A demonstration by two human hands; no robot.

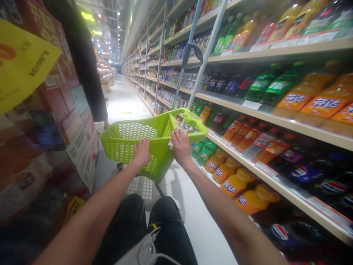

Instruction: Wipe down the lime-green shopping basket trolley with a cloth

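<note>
A lime-green plastic shopping cart (162,162) with honeycomb holes in its sides stands turned across the aisle in front of my knees. My left hand (142,151) is closed over the near rim, its fingers bent over the top edge. Closer to the handle (197,123), my right hand (180,144) grips the rim corner. Something white and crumpled, like a tissue (170,142), is pressed under that hand. No goods show in the visible part of the basket. Both palms are hidden against the cart.
Shelves of soda bottles (300,90) line the right side, with a grey-blue pole with a loop handle (187,59) leaning there. Stacked cartons (79,147) and a yellow sign (24,66) crowd the left. A person in dark clothes (82,55) stands beyond the cartons. White floor (118,99) runs ahead.
</note>
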